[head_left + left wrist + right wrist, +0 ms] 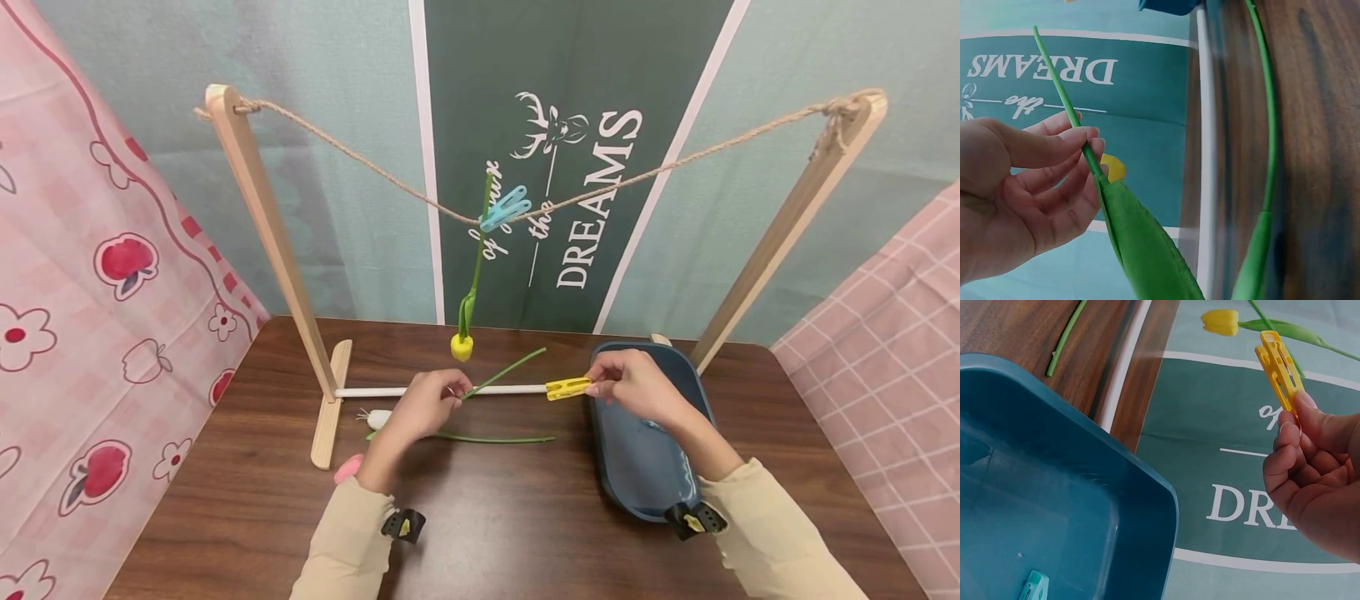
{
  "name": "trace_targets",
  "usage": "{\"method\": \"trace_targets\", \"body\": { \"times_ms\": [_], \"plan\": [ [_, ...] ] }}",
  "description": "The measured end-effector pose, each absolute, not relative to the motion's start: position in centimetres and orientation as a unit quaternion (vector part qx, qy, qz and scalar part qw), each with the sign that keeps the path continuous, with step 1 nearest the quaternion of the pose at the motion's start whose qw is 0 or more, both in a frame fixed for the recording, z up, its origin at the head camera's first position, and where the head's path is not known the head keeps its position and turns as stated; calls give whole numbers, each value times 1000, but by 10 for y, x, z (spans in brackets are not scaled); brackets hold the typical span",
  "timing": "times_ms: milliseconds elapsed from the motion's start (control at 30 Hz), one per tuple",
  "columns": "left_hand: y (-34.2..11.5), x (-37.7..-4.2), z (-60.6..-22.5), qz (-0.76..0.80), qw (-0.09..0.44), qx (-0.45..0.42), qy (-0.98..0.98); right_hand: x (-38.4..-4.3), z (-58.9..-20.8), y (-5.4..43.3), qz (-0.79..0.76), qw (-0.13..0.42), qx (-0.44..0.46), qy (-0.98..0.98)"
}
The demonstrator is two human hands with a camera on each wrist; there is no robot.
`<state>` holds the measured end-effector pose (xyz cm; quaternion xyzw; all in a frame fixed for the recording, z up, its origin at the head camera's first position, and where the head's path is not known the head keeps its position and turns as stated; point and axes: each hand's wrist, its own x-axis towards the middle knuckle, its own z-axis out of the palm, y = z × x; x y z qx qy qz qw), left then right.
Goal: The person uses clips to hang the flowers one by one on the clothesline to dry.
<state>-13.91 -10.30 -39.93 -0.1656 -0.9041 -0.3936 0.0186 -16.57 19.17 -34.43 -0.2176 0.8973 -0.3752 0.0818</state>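
Observation:
My left hand (427, 404) pinches the green stem of a flower (1147, 244) between thumb and fingers. That stem slants up to the right; its bloom is out of the left wrist view. My right hand (633, 383) holds a yellow clothespin (1277, 369) by one end, beside the basin. A yellow tulip (462, 346) hangs head down from the twine (375, 171), its stem at a light blue clothespin (504, 208). Another green stem (495, 439) lies on the table. A white bloom (379, 419) and a pink bloom (348, 468) show near my left forearm; which stem bears each, I cannot tell.
Two wooden posts (273, 242) hold up the sagging twine. A white rod (517, 389) runs low between them. At the right stands a dark blue basin (609, 467) with a teal clothespin (1035, 587) inside. Curtains hang around the wooden table (510, 517).

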Motion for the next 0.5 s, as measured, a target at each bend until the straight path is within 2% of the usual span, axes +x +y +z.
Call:
{"method": "trace_targets", "body": {
  "times_ms": [500],
  "plan": [
    [-92,-142,-369,-430,34,-161,-888,-167,-345,194,-374,81,-223,896]
  ]
}}
